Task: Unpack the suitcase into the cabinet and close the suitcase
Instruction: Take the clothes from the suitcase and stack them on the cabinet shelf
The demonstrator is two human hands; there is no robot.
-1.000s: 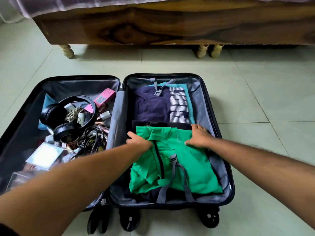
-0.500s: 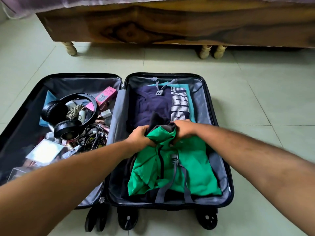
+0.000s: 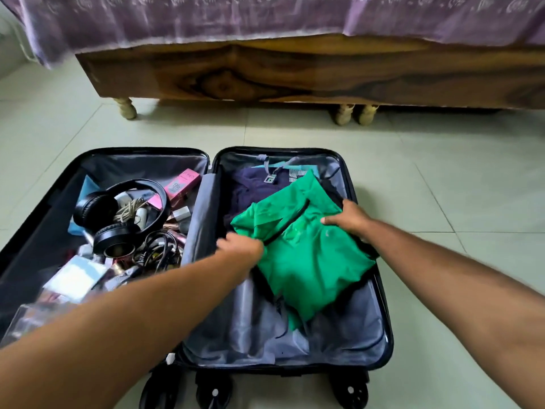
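I see two bare forearms reaching in from the bottom corners of the frame toward an open black suitcase lying flat on a pale tiled floor, its wheels at the bottom edge of the frame. In the right half, at centre frame, the near part shows bare grey lining. Just above it, both hands hold a folded green shirt, raised and tilted over the lining. My left hand grips the shirt's left edge with fingers curled under the cloth; it is blurred. My right hand grasps the shirt's right edge, thumb on top and fingers underneath. A dark garment edge shows beneath the green one. Farther up in that half lies a navy garment with a grey strap buckle on it.

In the left half, at left of frame, sit black headphones, tangled cables, a pink box and small packets. Across the top of the frame stands a wooden bed frame on turned legs, draped with purple cloth.
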